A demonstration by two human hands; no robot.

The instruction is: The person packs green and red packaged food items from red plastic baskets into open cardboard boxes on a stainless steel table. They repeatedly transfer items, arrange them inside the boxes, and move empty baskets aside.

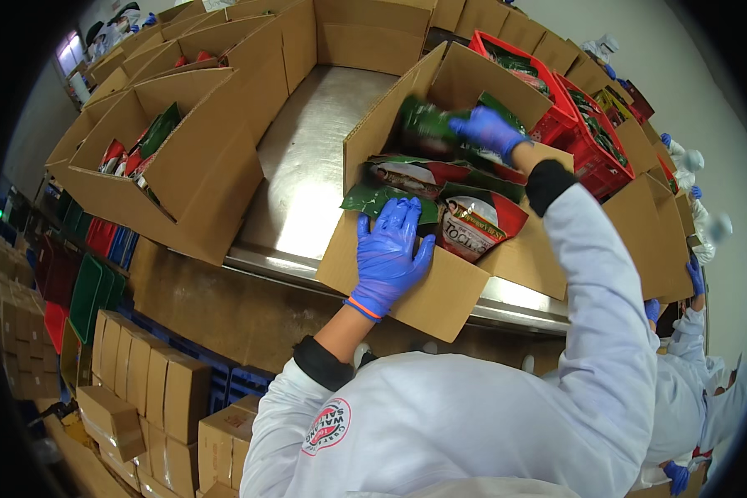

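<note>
In front of me an open cardboard box (439, 283) stands on a steel table, with several red, white and green food pouches (482, 218) packed in it. My left hand (391, 252), in a blue glove, lies flat over the near flap, thumb apart. Its fingertips touch the green end of a pouch (364, 199). Over the far part of the box, my gloved right hand (490, 132) grips a green pouch (428, 124) that is blurred by motion. Its fingertips are partly hidden against the pouch.
Another open box (193, 180) with pouches stands left on the steel table (302, 137). Red plastic crates (588, 162) of pouches sit beyond my box. Stacked cartons (146, 380) fill the floor at lower left. A co-worker's white sleeve (688, 330) is close on the right.
</note>
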